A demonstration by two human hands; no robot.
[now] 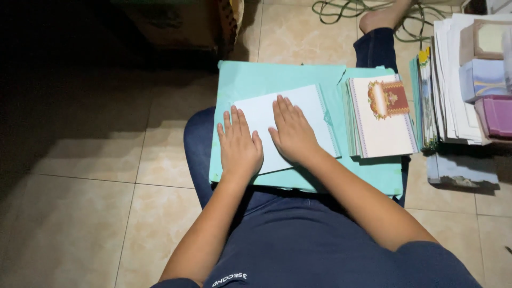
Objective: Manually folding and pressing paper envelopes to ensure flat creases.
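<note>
While both hands, left hand (pixel 239 145) and right hand (pixel 292 133), lie flat and released on the white card (pixel 314 109) atop the teal folder (pixel 277 74), even palm pressure would crease it cleanly.

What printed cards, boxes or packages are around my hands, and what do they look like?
White blank card: under both hands, on the teal folder.
Printed card stack: right of it, white with a red-gold emblem.
Pastel boxes: far right, stacked; cream, blue, purple.
</note>
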